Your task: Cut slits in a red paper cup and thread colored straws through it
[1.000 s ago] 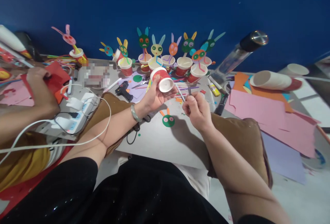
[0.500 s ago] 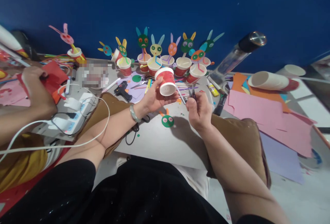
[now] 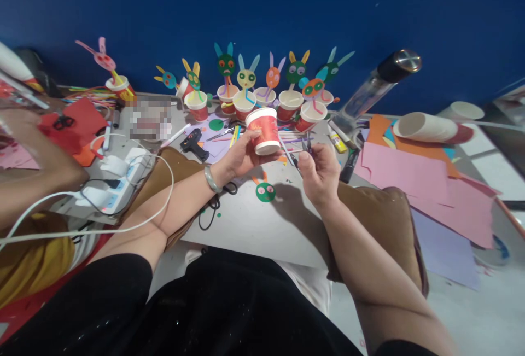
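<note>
In the head view my left hand point(image 3: 243, 155) is closed around a red and white paper cup point(image 3: 268, 130), its thumb on the printed side. The cup is held above the table, slightly tilted, with its white rim up. My right hand point(image 3: 322, 173) grips scissors point(image 3: 294, 160) whose blades are spread and point towards the cup. The handles are mostly hidden in my fist. Below the cup, a green paper face point(image 3: 266, 192) with pink eyes and orange ears lies on the table.
Behind my hands stand several paper cups with paper animal heads, one being a cup point(image 3: 197, 105). A glue gun point(image 3: 194, 145) lies left, a clear bottle point(image 3: 365, 96) stands right. Pink paper point(image 3: 414, 170) covers the right side. A power strip point(image 3: 130, 181) sits near a co-worker's arm point(image 3: 36, 153).
The cup has tipped more upright in my left hand, and its base no longer faces me. My right hand with the scissors has barely moved. At left, the co-worker's hand has shifted, uncovering black-handled scissors.
</note>
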`<move>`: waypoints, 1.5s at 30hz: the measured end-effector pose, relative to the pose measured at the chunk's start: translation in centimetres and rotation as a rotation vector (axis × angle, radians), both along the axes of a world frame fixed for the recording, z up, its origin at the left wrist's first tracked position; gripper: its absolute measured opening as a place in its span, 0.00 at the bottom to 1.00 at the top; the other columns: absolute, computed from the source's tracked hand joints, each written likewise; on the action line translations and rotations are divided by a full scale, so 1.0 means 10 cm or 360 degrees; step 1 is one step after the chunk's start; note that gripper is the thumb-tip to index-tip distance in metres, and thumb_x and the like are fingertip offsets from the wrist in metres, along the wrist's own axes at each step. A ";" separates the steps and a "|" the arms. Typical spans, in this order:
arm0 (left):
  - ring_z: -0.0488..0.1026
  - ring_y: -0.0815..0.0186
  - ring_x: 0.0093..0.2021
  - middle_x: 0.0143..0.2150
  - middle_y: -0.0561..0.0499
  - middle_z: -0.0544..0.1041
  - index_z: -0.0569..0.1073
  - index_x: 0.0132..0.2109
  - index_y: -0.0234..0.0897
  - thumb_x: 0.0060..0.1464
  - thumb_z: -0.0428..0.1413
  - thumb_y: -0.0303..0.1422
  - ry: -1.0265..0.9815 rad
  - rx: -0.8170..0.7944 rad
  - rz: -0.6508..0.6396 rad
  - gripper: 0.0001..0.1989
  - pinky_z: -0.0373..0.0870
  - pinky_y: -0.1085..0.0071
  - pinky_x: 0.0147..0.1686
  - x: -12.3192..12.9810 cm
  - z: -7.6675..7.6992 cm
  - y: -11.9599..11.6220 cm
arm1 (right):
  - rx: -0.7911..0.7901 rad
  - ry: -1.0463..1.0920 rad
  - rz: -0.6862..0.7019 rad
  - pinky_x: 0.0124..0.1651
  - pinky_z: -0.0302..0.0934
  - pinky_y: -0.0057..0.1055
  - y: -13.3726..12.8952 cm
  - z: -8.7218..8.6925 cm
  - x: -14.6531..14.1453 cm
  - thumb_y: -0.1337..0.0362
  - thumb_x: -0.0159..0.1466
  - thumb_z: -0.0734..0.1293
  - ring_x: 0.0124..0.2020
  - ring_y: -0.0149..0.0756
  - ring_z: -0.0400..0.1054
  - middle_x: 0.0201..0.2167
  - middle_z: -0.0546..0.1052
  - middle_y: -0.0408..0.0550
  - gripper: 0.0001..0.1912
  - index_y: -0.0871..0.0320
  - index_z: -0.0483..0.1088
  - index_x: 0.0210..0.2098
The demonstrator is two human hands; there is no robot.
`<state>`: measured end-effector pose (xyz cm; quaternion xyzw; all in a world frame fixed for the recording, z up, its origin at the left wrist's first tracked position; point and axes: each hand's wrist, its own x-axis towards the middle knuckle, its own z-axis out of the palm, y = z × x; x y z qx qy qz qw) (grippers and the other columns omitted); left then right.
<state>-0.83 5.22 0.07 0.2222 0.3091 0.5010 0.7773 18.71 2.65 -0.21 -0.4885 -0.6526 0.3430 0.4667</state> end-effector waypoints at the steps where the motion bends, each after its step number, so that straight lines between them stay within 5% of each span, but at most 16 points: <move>1: 0.83 0.55 0.37 0.32 0.41 0.84 0.79 0.45 0.30 0.56 0.58 0.40 0.0003 -0.0008 -0.0006 0.17 0.78 0.55 0.54 0.00 0.01 0.00 | 0.0045 0.0016 -0.0065 0.31 0.54 0.35 -0.01 0.02 -0.02 0.37 0.64 0.67 0.27 0.36 0.59 0.25 0.64 0.42 0.23 0.51 0.64 0.36; 10: 0.85 0.53 0.43 0.35 0.41 0.85 0.78 0.46 0.30 0.55 0.55 0.32 0.0047 -0.0003 -0.0165 0.13 0.75 0.51 0.59 0.01 0.01 -0.05 | -0.0443 0.0600 0.0022 0.20 0.39 0.29 0.12 -0.01 -0.04 0.42 0.60 0.74 0.16 0.26 0.43 0.16 0.49 0.31 0.26 0.49 0.58 0.30; 22: 0.82 0.60 0.33 0.35 0.38 0.85 0.73 0.57 0.25 0.68 0.46 0.42 0.0070 -0.0262 -0.0246 0.25 0.80 0.64 0.43 -0.01 -0.01 0.05 | -0.0642 0.0789 -0.0045 0.15 0.38 0.25 0.21 -0.09 -0.09 0.39 0.53 0.75 0.14 0.22 0.47 0.17 0.64 0.34 0.26 0.53 0.66 0.30; 32: 0.79 0.62 0.30 0.32 0.43 0.83 0.76 0.52 0.31 0.66 0.50 0.49 0.0086 -0.0219 -0.0221 0.25 0.76 0.67 0.35 -0.01 -0.15 0.12 | -0.0809 0.0795 0.0067 0.14 0.38 0.25 0.17 -0.08 -0.12 0.42 0.56 0.76 0.12 0.19 0.45 0.18 0.69 0.34 0.25 0.54 0.66 0.30; 37: 0.80 0.63 0.36 0.35 0.47 0.83 0.78 0.46 0.34 0.65 0.54 0.44 0.0060 -0.0046 -0.0039 0.17 0.76 0.66 0.43 0.07 -0.15 0.06 | -0.0768 0.0730 0.0190 0.16 0.37 0.26 0.10 -0.06 -0.17 0.38 0.55 0.77 0.13 0.19 0.45 0.22 0.73 0.37 0.28 0.54 0.66 0.32; 45: 0.82 0.58 0.45 0.41 0.46 0.84 0.78 0.50 0.35 0.65 0.57 0.45 0.0034 -0.0066 -0.0108 0.18 0.76 0.60 0.52 0.17 -0.17 -0.03 | -0.0964 0.0985 0.0193 0.16 0.34 0.25 0.04 -0.02 -0.24 0.38 0.51 0.79 0.13 0.19 0.41 0.20 0.67 0.31 0.31 0.52 0.64 0.34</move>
